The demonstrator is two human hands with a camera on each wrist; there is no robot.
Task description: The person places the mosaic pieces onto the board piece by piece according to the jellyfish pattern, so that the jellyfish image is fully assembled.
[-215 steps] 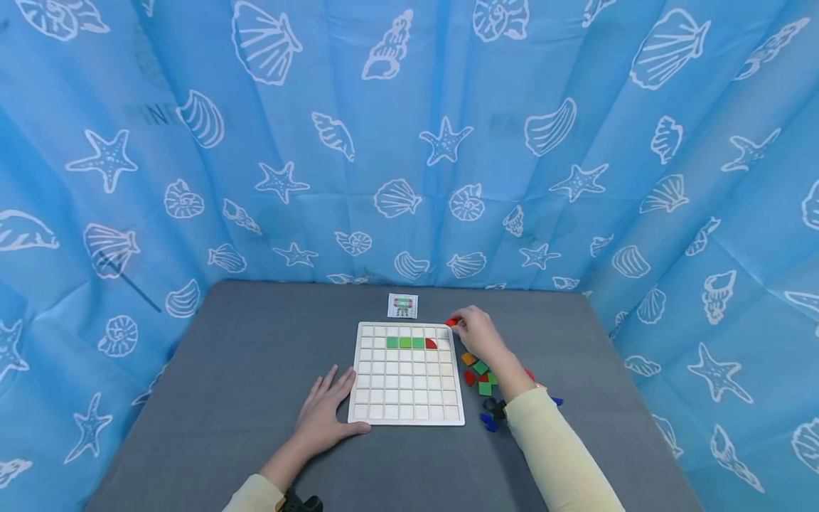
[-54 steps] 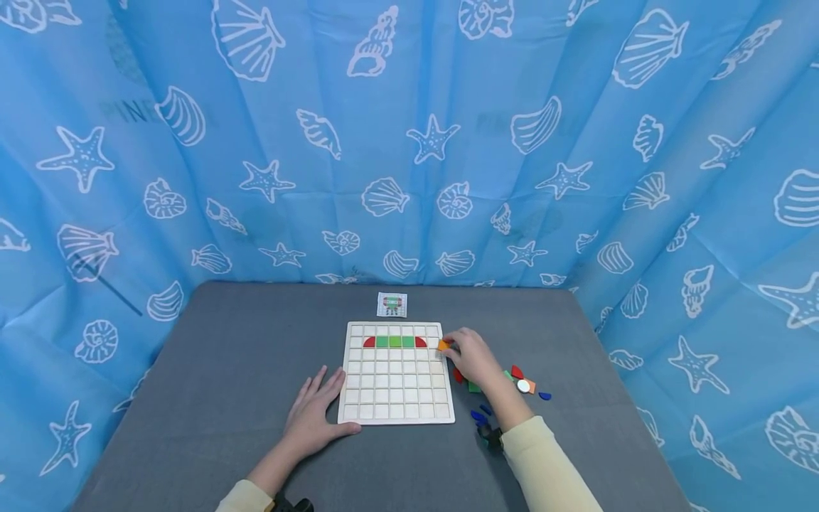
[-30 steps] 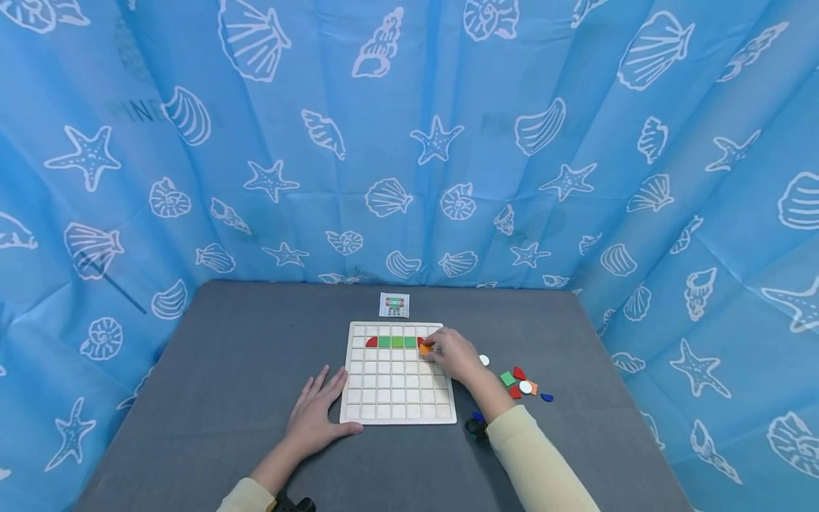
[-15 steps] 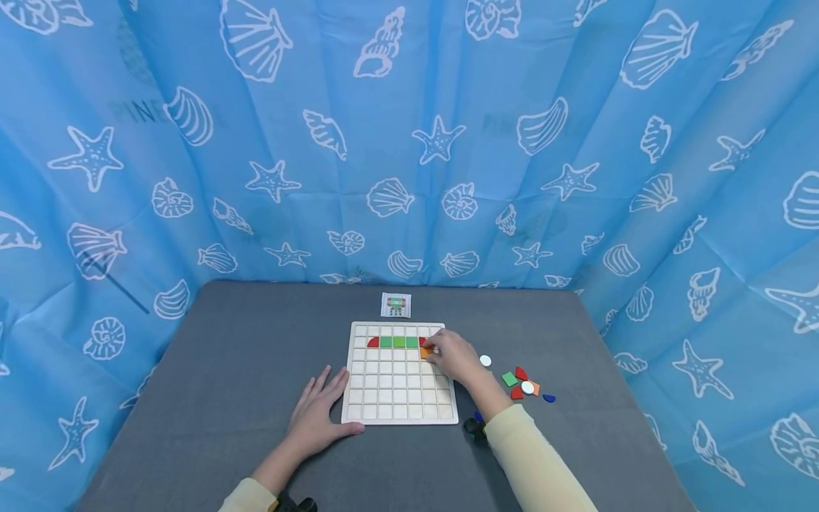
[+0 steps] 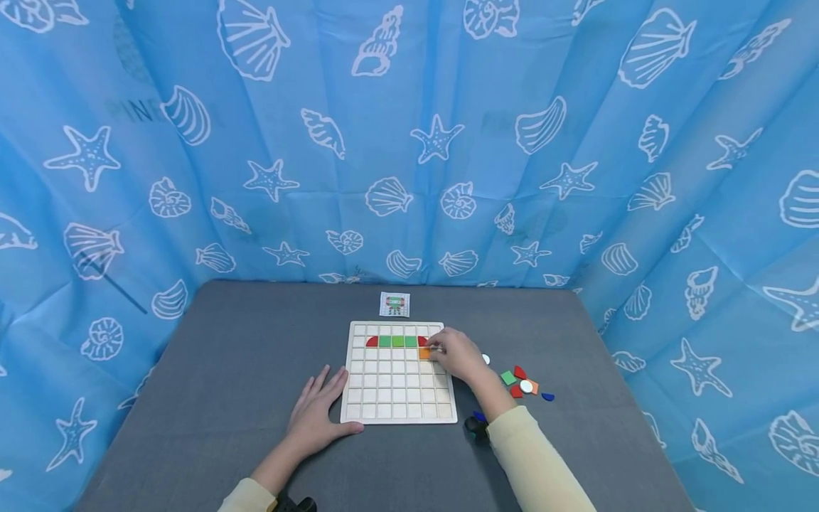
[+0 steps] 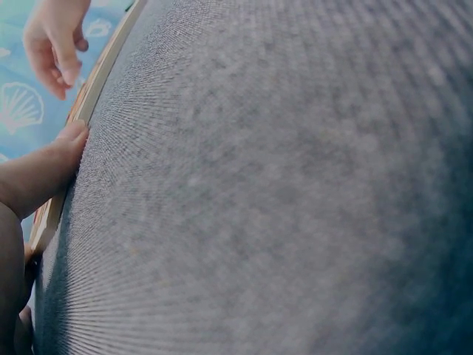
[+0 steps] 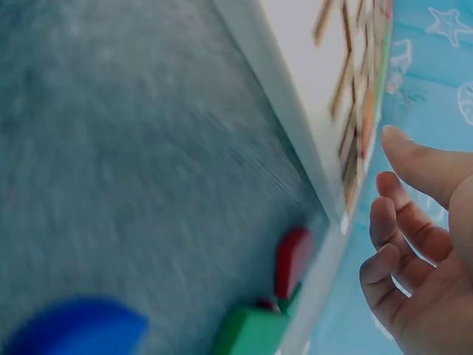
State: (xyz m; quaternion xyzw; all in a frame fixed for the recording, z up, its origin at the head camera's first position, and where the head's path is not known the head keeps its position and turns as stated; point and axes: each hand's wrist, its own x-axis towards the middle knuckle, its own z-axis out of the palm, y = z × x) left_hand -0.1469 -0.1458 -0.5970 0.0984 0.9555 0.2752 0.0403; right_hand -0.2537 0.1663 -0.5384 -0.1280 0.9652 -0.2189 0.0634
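Lying beside board (image 5: 399, 385), loose pieces (image 5: 507, 377), card (image 5: 394, 304) behind, left hand (image 5: 316, 416) spread, right hand (image 5: 456, 353) relaxed

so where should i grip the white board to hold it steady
Probably at its near left corner, coming from the left: the white board lies flat with straight edges there, the left hand rests against it, and the coloured tiles on it sit towards the far side.

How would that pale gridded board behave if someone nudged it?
The board is probably stiff, as its edges run straight. It would likely slide rather than tip, since it lies flat on the grey table. The left hand, resting against its edge, might resist a push towards that side.
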